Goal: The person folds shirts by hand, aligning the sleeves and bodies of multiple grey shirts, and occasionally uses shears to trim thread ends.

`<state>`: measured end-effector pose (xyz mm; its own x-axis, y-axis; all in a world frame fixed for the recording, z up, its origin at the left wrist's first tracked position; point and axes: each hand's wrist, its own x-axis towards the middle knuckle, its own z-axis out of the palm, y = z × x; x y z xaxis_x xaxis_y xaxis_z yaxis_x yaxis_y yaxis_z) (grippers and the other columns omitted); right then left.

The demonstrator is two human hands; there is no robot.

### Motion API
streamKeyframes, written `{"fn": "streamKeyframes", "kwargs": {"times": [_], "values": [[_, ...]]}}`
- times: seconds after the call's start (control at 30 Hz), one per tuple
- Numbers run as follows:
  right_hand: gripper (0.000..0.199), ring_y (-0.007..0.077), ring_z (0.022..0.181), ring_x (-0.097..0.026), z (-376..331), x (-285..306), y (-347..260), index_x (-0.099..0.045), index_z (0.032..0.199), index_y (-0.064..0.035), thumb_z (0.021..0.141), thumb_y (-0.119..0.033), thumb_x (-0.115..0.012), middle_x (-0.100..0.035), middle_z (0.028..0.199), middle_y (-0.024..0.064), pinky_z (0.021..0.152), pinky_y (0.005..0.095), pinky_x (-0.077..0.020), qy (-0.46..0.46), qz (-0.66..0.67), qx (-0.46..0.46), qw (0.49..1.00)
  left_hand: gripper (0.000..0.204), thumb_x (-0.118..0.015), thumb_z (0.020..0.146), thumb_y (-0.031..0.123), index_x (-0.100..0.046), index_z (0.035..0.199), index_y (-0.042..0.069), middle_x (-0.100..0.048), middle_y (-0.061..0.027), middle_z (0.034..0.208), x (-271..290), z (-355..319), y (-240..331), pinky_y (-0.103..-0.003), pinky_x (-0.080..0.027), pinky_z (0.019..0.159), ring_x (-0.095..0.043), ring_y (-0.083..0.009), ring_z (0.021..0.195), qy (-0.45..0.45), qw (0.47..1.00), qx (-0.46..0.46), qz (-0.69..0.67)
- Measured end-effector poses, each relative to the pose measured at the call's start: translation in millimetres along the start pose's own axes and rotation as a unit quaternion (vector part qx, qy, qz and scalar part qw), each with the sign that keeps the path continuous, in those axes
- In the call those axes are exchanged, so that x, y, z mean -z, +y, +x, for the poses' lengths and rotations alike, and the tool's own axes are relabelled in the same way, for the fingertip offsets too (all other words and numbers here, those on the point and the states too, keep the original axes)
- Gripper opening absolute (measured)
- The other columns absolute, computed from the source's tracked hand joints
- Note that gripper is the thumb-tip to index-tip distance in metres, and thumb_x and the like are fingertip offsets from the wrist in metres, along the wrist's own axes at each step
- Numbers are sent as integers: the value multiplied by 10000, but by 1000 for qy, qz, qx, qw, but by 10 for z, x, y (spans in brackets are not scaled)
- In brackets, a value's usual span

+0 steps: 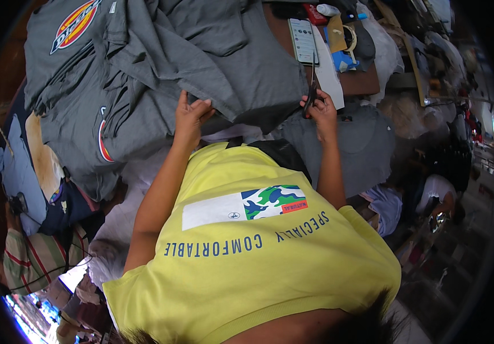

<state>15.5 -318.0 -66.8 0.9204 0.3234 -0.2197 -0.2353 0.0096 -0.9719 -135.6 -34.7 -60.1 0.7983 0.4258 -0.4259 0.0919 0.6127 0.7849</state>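
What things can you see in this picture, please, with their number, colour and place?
grey garments: a pile, count unclear, dark grey, some with a coloured badge print, spread over the table at upper left and centre
scissors: one pair, dark, in the right hand, blades pointing up
phone: one, screen lit, top centre on the table
tape roll: one, pale, upper right among small items
striped cloth: one, red, green and cream, lower left
yellow shirt: one, on the person, lower centre
left hand: resting on the grey cloth
right hand: gripping the scissors
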Motion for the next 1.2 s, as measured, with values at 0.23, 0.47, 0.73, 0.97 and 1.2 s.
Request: {"fn": "streamKeyframes", "kwargs": {"times": [0.23, 0.47, 0.73, 0.97, 1.2], "values": [[463, 110, 677, -574, 55, 399, 231, -398, 1207, -60, 772, 28, -528, -605, 771, 95, 567, 198, -406, 134, -133, 24, 982, 859, -638, 751, 89, -32, 1359, 44, -526, -40, 868, 158, 135, 4, -315, -470, 768, -546, -132, 772, 57, 998, 5, -24], [397, 309, 740, -610, 252, 265, -101, -492, 1146, -121, 757, -126, -573, -623, 786, 166, 686, 370, -459, 193, -413, 13, 890, 324, -646, 761, 135, -493, 1040, 74, -568, -30, 885, 361, 460, 117, -344, -414, 835, -537, -162, 857, 108, 966, 47, -231], [308, 365, 799, -594, 494, 115, -316, -513, 1040, -35, 753, -136, -560, -607, 849, 214, 707, 436, -467, 182, -601, -27, 778, 323, -615, 752, 44, -517, 1060, 36, -551, -64, 1050, -418, 179, 906, -310, -421, 833, -539, -179, 937, 56, 965, -237, -96], [210, 364, 800, -595, 708, 66, -465, -579, 885, 1, 753, -159, -543, -607, 836, 216, 692, 456, -467, 103, -668, -38, 736, 351, -590, 788, 55, -506, 1127, 16, -568, -3, 854, -618, 21, 581, -204, -421, 715, -517, -74, 752, -327, 838, -16, 437], [504, 258, 936, -547, 598, -1435, -603, -471, 1147, -109, 724, -328, -637, -503, 1088, 132, 703, 369, -476, -143, -443, 326, 823, 456, -573, 803, 106, -404, 1208, -16, -565, -33, 841, -10, 321, 126, -217, -439, 682, -553, -115, 757, -33, 964, 5, 266]]}}
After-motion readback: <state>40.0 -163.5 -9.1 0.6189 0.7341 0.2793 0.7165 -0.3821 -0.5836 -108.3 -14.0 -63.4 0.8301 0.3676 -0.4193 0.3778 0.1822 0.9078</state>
